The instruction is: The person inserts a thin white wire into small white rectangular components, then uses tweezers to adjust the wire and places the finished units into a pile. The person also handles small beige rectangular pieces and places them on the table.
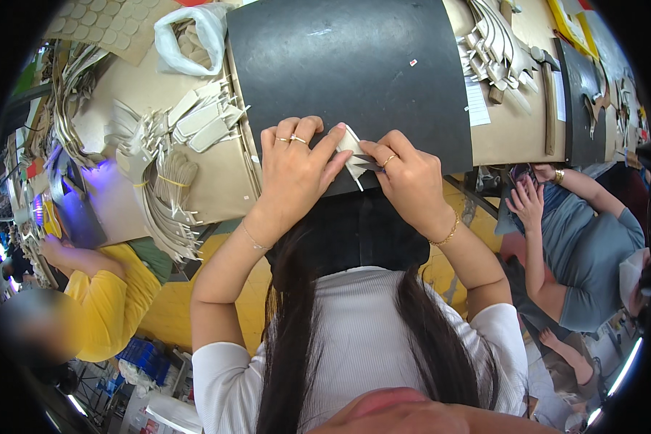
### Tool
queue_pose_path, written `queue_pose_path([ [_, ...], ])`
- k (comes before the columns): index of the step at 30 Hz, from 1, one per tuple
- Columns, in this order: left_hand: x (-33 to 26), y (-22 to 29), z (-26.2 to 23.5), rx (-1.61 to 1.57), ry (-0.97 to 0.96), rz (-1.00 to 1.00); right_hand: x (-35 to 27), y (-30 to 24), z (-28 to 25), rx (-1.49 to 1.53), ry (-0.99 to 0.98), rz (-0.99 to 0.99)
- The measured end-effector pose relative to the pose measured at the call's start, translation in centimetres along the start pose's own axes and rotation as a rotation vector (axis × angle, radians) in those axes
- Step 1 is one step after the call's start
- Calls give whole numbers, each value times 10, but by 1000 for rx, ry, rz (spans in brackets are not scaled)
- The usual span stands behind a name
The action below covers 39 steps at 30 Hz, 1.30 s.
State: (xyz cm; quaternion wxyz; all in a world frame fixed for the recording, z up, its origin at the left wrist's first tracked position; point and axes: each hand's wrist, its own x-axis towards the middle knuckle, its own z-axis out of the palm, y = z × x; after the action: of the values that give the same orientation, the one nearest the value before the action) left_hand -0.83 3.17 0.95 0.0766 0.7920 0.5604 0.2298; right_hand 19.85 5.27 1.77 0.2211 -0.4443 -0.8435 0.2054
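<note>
One view only, the head camera, left of the worn pair. I read it as sitting high on the wearer's head and looking steeply down along the body: chin and hair fill the lower edge, both forearms rise from there. It faces forward across the worktop [224, 181], whose near edge runs through mid-frame. Close range; the left hand [293, 170] and right hand [411, 177] sit near centre over a black mat [354, 65]. Fisheye bends the worktop edges toward a dark rim. Co-workers show at the far left and right margins. No second view to compare.
</note>
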Motion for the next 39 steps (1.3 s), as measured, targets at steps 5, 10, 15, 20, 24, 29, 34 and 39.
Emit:
queue_pose_path([
  [5, 2, -1, -1, 73, 12, 59, -1, -3, 0, -55, -2, -27],
  [10, 2, -4, -1, 89, -5, 77, 2, -6, -3, -132, -36, -72],
  [15, 3, -9, 3, 84, -11, 121, 3, -11, -5, -200, -67, -125],
  [20, 1, -12, 3, 92, -10, 131, 0, -5, -5, -145, -63, -129],
  [24, -3, -9, 3, 94, 7, 86, -10, -1, -8, -176, -37, -177],
  [29, -3, -7, 2, 102, 12, 71, -15, 1, -9, -187, -43, -199],
  [34, -3, -6, 1, 113, 9, 69, -14, -2, -12, -194, -61, -218],
  [39, -4, -6, 3, 121, 18, 69, -13, -8, -13, -276, -96, -255],
])
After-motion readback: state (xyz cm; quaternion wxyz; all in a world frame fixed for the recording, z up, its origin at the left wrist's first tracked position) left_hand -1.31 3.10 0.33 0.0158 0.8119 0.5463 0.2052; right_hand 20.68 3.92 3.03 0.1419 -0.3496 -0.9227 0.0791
